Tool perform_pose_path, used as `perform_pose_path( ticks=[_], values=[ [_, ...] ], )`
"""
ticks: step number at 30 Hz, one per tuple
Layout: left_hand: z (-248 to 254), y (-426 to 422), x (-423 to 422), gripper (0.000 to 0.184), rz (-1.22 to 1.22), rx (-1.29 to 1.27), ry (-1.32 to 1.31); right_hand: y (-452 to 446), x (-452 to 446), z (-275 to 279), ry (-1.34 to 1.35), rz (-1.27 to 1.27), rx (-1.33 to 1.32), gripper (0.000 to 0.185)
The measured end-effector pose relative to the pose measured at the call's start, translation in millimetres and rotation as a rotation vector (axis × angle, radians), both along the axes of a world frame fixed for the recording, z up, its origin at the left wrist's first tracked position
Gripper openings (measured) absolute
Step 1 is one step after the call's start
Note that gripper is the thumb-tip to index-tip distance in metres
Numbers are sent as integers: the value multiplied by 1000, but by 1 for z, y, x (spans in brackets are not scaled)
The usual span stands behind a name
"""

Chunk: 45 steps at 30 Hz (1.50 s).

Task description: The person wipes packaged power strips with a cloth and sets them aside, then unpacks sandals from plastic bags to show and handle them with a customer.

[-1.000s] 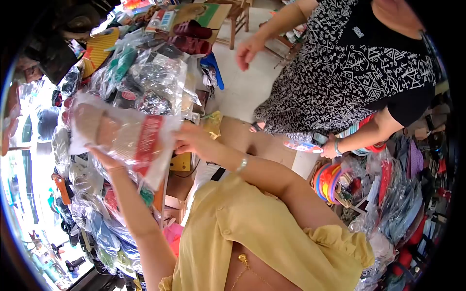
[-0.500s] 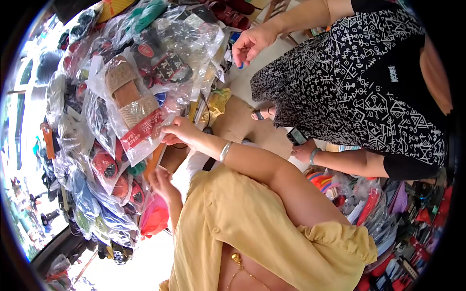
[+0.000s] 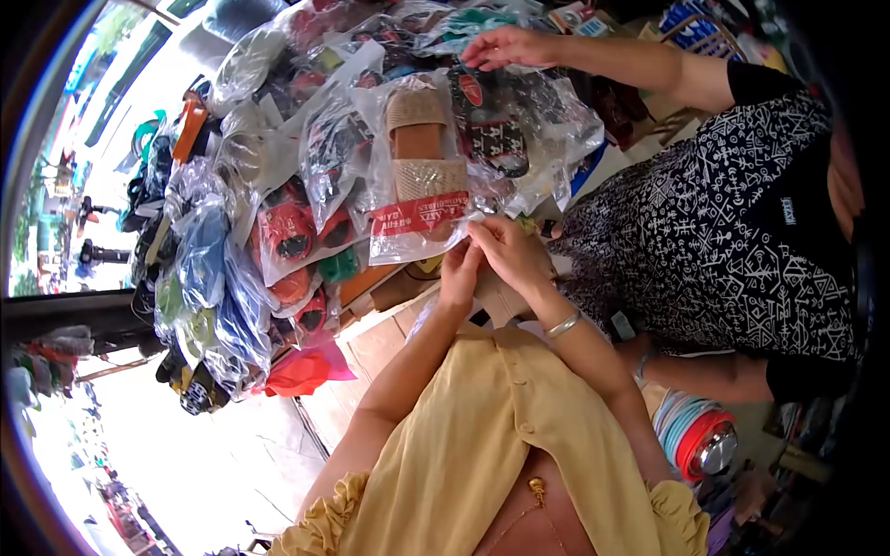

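Both forearms are extended up from the lower edge of the frame and brought together near its centre, where the hands are held close together. By the right hand [image 3: 513, 258], a bracelet [image 3: 563, 323] at its wrist, the lower right corner of a clear plastic bag [image 3: 389, 248] is pinched between thumb and fingers. The left hand [image 3: 459, 276] is held just beside it, fingers bent and raised to the bag's lower edge; whether plastic is gripped there cannot be told. In the bag, just above the hands, a beige sandal [image 3: 428, 176] is seen behind a red printed band [image 3: 422, 215]. Around the bag, bagged footwear [image 3: 287, 227] is heaped across the upper left and centre. At upper centre, another person's hand [image 3: 510, 48] is held over the heap, fingers spread.
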<state>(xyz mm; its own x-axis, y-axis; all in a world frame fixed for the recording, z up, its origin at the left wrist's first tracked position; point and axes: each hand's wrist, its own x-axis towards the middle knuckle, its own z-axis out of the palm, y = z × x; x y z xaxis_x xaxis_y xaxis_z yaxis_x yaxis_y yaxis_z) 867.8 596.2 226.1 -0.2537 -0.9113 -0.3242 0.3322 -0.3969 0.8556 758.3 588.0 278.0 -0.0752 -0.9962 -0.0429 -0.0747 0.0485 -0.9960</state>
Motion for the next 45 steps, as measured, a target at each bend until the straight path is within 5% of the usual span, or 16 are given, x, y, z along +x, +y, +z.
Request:
perform_pose_path(
  ticks=[2,6,9,16,19,21,25,28,30,36,40,42,45],
  values=[
    [2,3,1,36,9,-22,23,8,9,8,72,-48,-75,21],
    [4,10,1,21,70,2,106,15,10,-4,-207,-171,-10,17],
    [6,10,3,15,50,121,404,18,13,2,-361,-193,130,19],
    [14,16,8,19,204,253,424,26,5,-14,-342,-259,64,20],
    [11,11,50,21,320,309,360,25,-26,-2,-606,-473,154,21],
    [4,10,81,17,219,53,134,22,-43,0,-614,-437,111,19],
    [20,-7,108,10,216,42,36,14,-49,10,-668,-432,87,13],
    [43,-34,98,10,152,-288,-178,4,-52,10,-706,-433,8,11],
    [60,-59,80,18,137,-669,-292,0,-52,18,-705,-448,-13,10],
    [108,-124,11,44,-2,-1269,-843,12,-47,19,-675,-459,41,10],
    [93,-154,-18,48,-54,-1434,-999,20,-43,-3,-660,-444,106,21],
    [78,-172,-25,50,-161,-1298,-1095,16,-42,-5,-635,-433,106,26],
    [73,-185,-29,30,-188,-1311,-963,8,-43,-4,-600,-430,140,36]
  ],
)
